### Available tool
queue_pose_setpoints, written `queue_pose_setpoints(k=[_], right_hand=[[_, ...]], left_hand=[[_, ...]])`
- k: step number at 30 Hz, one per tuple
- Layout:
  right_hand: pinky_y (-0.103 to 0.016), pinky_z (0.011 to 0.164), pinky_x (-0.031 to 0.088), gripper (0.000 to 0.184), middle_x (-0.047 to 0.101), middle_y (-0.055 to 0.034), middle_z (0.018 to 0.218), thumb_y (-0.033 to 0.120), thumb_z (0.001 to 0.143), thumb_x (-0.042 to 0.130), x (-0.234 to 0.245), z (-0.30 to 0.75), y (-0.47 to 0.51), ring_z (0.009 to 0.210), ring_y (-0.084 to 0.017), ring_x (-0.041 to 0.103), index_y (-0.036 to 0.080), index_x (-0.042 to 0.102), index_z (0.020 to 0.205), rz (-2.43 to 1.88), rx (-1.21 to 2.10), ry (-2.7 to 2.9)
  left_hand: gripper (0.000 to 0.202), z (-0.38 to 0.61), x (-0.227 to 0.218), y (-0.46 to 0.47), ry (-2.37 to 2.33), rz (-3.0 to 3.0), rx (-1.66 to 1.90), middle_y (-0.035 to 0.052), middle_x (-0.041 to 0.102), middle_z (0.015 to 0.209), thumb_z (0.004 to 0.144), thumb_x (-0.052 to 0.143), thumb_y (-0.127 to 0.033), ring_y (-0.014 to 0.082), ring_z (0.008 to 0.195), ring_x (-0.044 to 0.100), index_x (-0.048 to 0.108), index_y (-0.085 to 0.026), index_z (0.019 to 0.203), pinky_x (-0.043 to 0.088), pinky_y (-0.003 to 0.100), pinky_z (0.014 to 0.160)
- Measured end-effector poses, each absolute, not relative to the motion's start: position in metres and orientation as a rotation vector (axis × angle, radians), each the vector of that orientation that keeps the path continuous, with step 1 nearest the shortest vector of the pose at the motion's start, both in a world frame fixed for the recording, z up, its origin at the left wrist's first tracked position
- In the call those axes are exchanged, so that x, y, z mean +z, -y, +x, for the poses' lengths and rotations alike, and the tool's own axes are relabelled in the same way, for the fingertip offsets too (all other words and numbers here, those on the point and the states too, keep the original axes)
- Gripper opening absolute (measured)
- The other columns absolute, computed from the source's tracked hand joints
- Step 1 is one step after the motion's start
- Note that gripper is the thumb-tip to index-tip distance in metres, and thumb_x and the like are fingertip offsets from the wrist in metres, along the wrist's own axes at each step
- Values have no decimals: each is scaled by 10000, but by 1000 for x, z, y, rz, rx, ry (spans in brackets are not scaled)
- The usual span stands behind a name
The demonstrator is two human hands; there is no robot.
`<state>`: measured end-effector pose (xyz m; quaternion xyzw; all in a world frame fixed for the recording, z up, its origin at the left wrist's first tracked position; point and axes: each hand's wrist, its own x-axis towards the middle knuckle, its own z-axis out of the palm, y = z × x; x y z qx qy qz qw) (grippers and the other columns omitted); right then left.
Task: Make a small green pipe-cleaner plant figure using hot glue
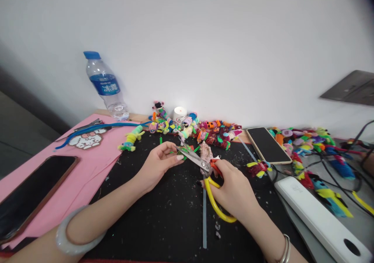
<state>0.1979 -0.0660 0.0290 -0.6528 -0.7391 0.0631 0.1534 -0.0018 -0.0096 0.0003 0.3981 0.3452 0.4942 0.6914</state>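
Observation:
My right hand (pixel 232 191) grips scissors (pixel 201 162) with one large yellow handle loop and red on the other handle. The blades point up and left over the black mat (pixel 152 220), reaching the fingertips of my left hand (pixel 159 163). Those fingers are pinched on a small green pipe cleaner (pixel 182 151), partly hidden by the blades and thumb. Other short green bits lie around the blades. Just behind the scissors is a pinkish, mottled piece (pixel 206 154), partly covered by my right hand. A pale flat strip (pixel 205 216) runs toward me beneath the scissors.
Colourful fuzzy figures (pixel 214 132) line the wall beside a small white cup (pixel 179 115). Left are pink sheets (pixel 82 181), blue pipe cleaners (pixel 96 127), a dark phone (pixel 35 193) and a water bottle (pixel 105 85). Right are another phone (pixel 269 145), a white device (pixel 318 220), cables and more figures.

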Motion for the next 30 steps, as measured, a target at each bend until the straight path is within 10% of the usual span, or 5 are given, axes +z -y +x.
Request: queue_pose_setpoints(k=[19,30], right_hand=[[-233,476,257,273,551,20,619,420,725,595,28,199,66,550,-158,515,218,432,641,-1983,164,2169],[-273,557,365,312,568,-27,862,425,684,625,26,198,68,700,-208,562,218,469,857,-1927,98,2173]], left_hand=[[207,-3,2,8,-1013,1113,1160,-30,595,684,597,750,-196,102,638,540,597,-175,735,422,208,640],[180,-3,2,8,-1061,1193,1221,-18,613,729,589,736,-150,140,723,583,599,-180,701,453,250,703]])
